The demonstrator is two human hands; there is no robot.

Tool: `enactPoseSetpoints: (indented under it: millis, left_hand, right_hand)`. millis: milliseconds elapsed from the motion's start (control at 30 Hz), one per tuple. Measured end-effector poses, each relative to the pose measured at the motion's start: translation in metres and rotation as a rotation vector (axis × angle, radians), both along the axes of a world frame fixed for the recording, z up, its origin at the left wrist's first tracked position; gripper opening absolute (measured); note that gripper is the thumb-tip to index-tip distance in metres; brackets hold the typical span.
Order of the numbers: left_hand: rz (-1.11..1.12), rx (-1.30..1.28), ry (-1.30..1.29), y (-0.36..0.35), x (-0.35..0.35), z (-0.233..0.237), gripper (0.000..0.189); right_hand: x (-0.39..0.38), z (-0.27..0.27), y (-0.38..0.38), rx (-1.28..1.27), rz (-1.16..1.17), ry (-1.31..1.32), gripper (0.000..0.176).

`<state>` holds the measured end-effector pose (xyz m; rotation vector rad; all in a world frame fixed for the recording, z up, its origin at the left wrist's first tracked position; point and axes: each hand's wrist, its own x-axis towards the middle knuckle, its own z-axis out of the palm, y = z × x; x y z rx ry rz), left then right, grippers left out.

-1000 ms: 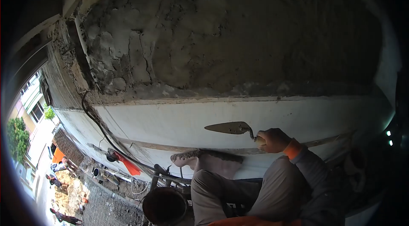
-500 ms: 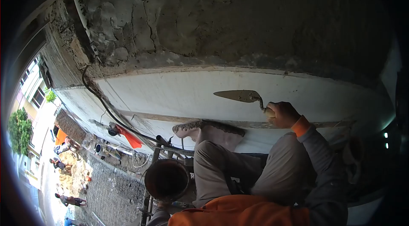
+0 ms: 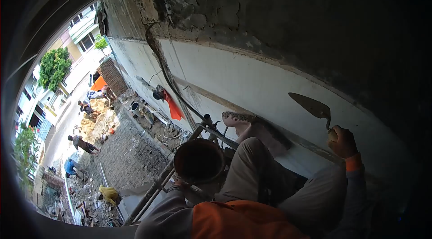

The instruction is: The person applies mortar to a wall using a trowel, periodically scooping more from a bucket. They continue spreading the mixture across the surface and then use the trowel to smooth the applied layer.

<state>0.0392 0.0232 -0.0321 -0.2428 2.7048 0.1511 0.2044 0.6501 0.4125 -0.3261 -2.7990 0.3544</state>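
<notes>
Near wall (image 3: pixel 252 81), trowel (image 3: pixel 312 106) in right hand (image 3: pixel 343 142)

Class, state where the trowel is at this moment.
In the head view the trowel is on the right, its handle gripped in the right hand, blade raised before the white wall.

our right hand (image 3: pixel 343 142) holds the trowel (image 3: pixel 312 106) at the right, before the wall (image 3: pixel 234 77). the bucket (image 3: pixel 199 160) sits lower left, over the scaffold pipes (image 3: pixel 153 191). our foot (image 3: pixel 245 124) lies between them, against the wall.
</notes>
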Motion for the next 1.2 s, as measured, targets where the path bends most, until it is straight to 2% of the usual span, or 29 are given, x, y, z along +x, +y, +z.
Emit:
enactPoseSetpoints:
  millis: [267, 467, 533, 567, 600, 667, 733, 800, 867, 933, 1000, 1067, 1200]
  left_hand:
    - [-0.004, -0.022, 0.047, -0.013, 0.015, -0.006, 0.078]
    - [-0.101, -0.088, 0.288, -0.01, 0.031, -0.019, 0.079]
    - [-0.133, -0.077, 0.228, -0.013, 0.029, -0.028, 0.079]
    - [-0.124, 0.001, -0.106, -0.029, 0.016, -0.041, 0.092]
    - [-0.106, 0.029, -0.017, -0.026, 0.021, -0.038, 0.089]
    - [-0.151, 0.048, -0.115, -0.031, 0.017, -0.034, 0.099]
    - [0.008, 0.189, -0.045, -0.031, 0.032, -0.024, 0.112]
    - [-0.048, 0.154, -0.053, -0.029, 0.045, -0.02, 0.121]
    - [-0.018, 0.096, -0.155, -0.015, 0.051, -0.011, 0.109]
    - [-0.08, 0.009, -0.259, -0.014, 0.045, -0.009, 0.092]
    - [-0.079, 0.036, -0.234, -0.019, 0.042, -0.028, 0.081]
    - [-0.141, -0.051, -0.288, -0.006, 0.047, 0.01, 0.081]
    - [-0.15, -0.094, -0.293, 0.003, 0.047, 0.022, 0.08]
  right_hand:
    - [0.007, -0.003, 0.005, -0.088, 0.068, 0.005, 0.028]
    - [0.017, -0.001, 0.002, -0.114, 0.128, 0.01, 0.03]
    - [0.02, 0.0, 0.001, -0.125, 0.137, 0.014, 0.031]
    - [0.021, 0.0, 0.002, -0.118, 0.147, 0.013, 0.03]
    - [0.021, 0.0, 0.002, -0.109, 0.158, 0.01, 0.029]
    - [0.021, 0.0, 0.003, -0.1, 0.171, 0.008, 0.028]
    - [0.021, 0.001, 0.005, -0.091, 0.199, -0.004, 0.028]
    - [0.022, 0.001, 0.004, -0.103, 0.183, -0.029, 0.028]
    - [0.019, -0.002, 0.006, -0.118, 0.189, -0.056, 0.029]
    - [0.017, -0.005, 0.007, -0.145, 0.183, -0.077, 0.03]
    - [0.011, -0.006, 0.005, -0.101, 0.223, -0.062, 0.028]
    - [0.001, -0.002, 0.002, -0.029, 0.244, -0.067, 0.027]
    - [-0.027, 0.015, 0.003, 0.164, 0.314, -0.082, 0.025]
